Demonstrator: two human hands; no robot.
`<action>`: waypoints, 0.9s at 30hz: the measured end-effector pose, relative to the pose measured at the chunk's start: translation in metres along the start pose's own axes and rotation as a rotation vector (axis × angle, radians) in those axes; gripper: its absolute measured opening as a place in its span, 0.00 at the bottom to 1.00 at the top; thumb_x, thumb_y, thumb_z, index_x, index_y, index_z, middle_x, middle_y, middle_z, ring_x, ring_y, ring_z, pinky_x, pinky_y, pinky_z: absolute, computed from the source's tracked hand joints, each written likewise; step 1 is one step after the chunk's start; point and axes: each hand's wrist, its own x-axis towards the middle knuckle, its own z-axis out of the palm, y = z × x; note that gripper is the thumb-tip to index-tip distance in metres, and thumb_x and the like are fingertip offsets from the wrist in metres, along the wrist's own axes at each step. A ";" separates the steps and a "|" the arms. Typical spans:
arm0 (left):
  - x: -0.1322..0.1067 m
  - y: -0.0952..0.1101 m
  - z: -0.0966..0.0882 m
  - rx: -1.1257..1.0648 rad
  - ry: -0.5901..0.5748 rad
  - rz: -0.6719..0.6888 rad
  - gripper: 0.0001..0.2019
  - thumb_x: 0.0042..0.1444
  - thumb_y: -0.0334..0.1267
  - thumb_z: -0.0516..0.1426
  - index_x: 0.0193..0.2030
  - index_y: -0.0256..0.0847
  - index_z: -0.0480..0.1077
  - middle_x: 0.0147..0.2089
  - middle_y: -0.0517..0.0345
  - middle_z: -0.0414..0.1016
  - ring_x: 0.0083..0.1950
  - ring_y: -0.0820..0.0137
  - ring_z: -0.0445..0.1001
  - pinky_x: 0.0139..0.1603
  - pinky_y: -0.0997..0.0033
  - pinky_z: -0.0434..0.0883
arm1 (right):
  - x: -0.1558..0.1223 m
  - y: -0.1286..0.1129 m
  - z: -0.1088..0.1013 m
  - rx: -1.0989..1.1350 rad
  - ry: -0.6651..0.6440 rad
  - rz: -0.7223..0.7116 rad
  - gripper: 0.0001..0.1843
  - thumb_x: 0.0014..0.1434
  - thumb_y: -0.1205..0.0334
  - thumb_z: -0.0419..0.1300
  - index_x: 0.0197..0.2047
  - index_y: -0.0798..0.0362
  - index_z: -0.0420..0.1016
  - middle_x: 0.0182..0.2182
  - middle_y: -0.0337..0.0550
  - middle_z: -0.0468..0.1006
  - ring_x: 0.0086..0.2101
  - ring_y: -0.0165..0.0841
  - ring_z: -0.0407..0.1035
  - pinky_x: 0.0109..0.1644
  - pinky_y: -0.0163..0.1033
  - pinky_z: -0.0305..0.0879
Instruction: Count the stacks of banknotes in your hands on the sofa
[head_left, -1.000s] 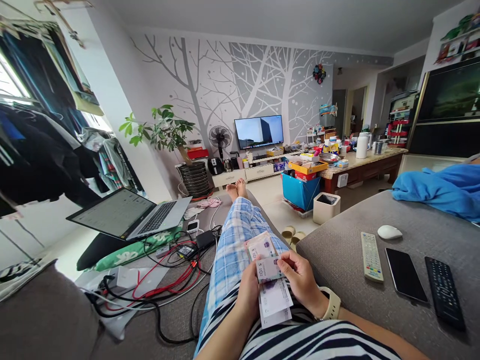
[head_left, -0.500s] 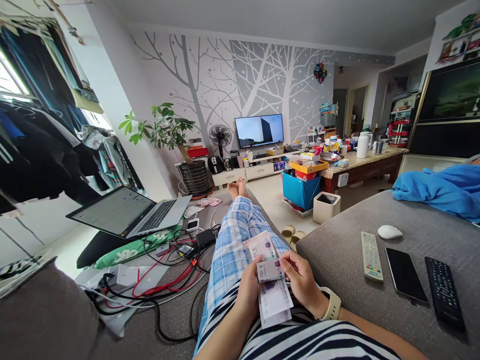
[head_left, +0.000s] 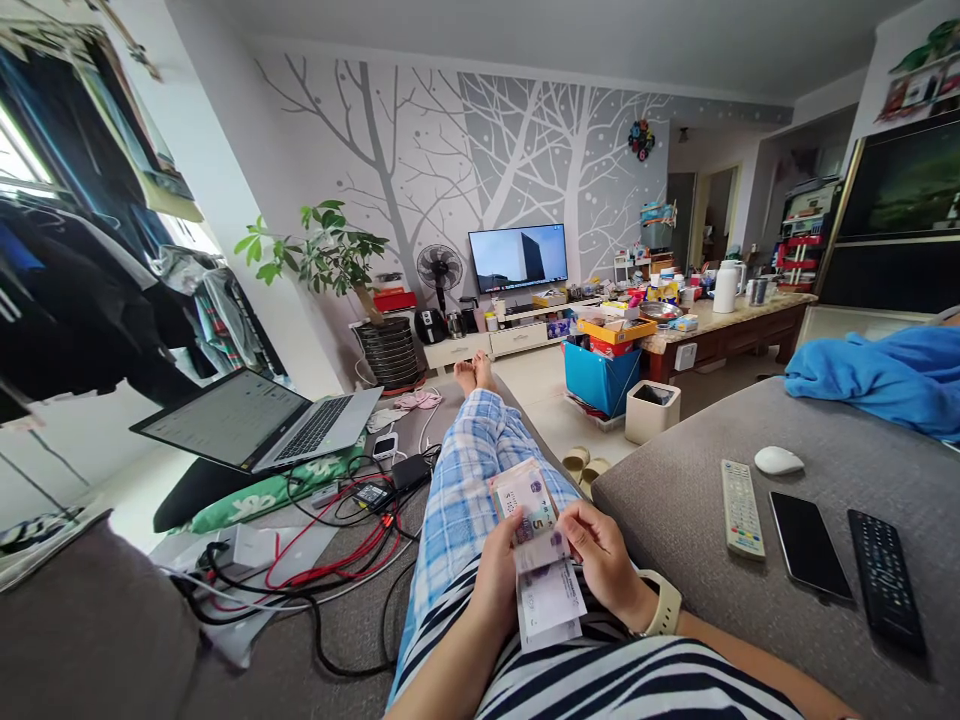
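In the head view a small stack of banknotes (head_left: 523, 492) sits above my lap, one note showing a large 5. My left hand (head_left: 495, 572) is closed round the stack's left side, thumb on top. A single banknote (head_left: 541, 550) bends down across the middle, and my right hand (head_left: 602, 562), with a pale watch on its wrist, pinches its right edge between thumb and fingers. Below, further loose banknotes (head_left: 551, 608) hang overlapping against my striped shirt. My hands hide parts of the notes.
My legs in checked trousers (head_left: 472, 450) stretch along the sofa. Left of them lie tangled cables (head_left: 360, 550) and an open laptop (head_left: 255, 430). To the right are a light remote (head_left: 742, 510), a mouse (head_left: 778, 461), a phone (head_left: 810, 547) and a black remote (head_left: 887, 580).
The note between my hands was flatter and faced me; it is now bent downward, uncovering the 5 on the stack behind. Both hands have stayed in nearly the same place.
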 end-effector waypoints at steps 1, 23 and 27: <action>-0.001 0.000 0.001 -0.005 0.014 0.009 0.11 0.55 0.35 0.57 0.40 0.30 0.75 0.32 0.44 0.82 0.39 0.55 0.82 0.43 0.58 0.77 | 0.000 0.001 0.000 0.017 -0.002 0.002 0.23 0.65 0.43 0.51 0.29 0.52 0.68 0.19 0.36 0.67 0.21 0.30 0.59 0.27 0.35 0.57; -0.004 0.004 0.013 -0.012 0.025 0.012 0.13 0.57 0.36 0.56 0.45 0.31 0.74 0.36 0.45 0.83 0.38 0.58 0.82 0.39 0.62 0.78 | 0.016 0.019 -0.003 -0.132 0.119 0.042 0.19 0.62 0.50 0.57 0.25 0.51 0.61 0.21 0.33 0.61 0.24 0.29 0.56 0.28 0.34 0.53; -0.005 0.005 0.012 0.017 0.010 0.012 0.13 0.58 0.38 0.55 0.43 0.31 0.74 0.36 0.46 0.83 0.35 0.61 0.82 0.36 0.66 0.77 | 0.012 0.012 -0.004 -0.098 0.085 0.003 0.18 0.64 0.51 0.55 0.26 0.52 0.64 0.21 0.34 0.62 0.24 0.29 0.56 0.28 0.34 0.53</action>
